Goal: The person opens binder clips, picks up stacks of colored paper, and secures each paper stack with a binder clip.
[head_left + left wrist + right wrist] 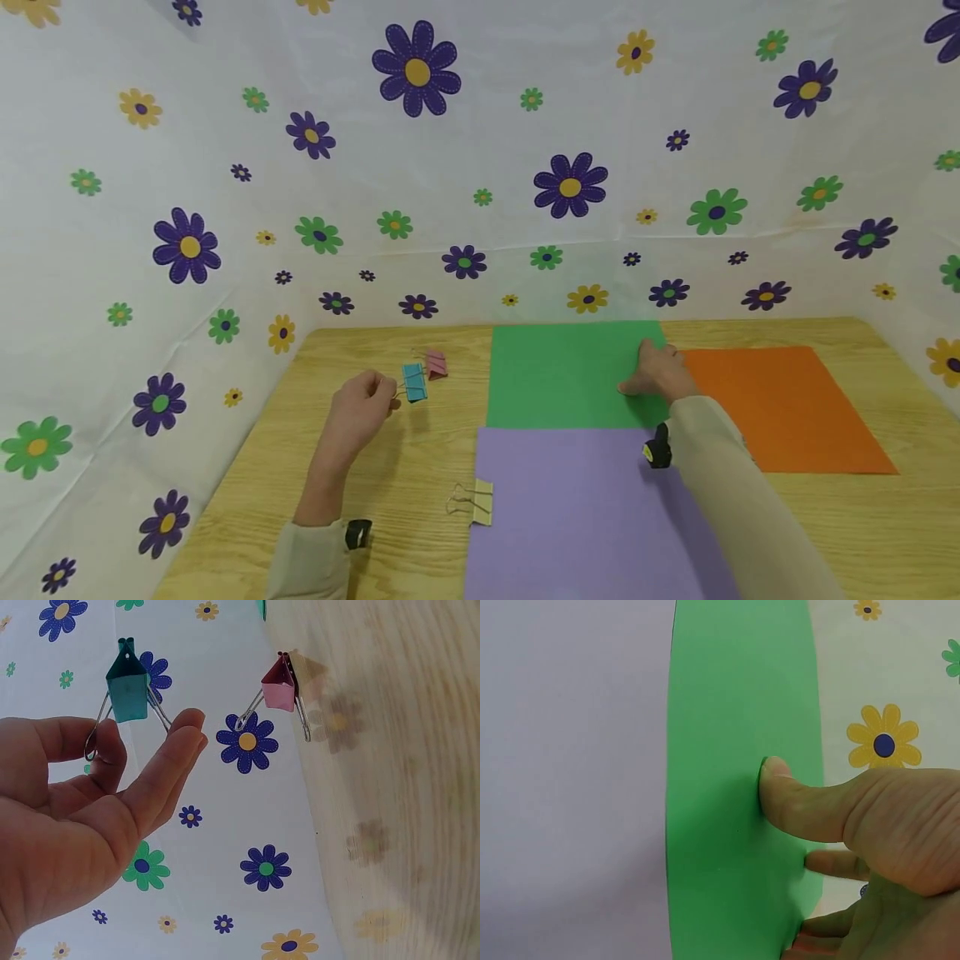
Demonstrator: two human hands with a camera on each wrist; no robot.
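Observation:
In the head view, my left hand is at the wire handles of a blue binder clip. The left wrist view shows the handles of this blue clip between thumb and fingers. A pink binder clip lies just beyond it. My right hand rests on the green sheet near its right edge. In the right wrist view, its thumb presses the green surface, with the other fingertips along the sheet's edge. A purple sheet lies nearer to me, against the green one.
A yellow binder clip sits at the purple sheet's left edge. To the right, an orange sheet lies on the wooden table. A flower-patterned cloth hangs behind and along both sides.

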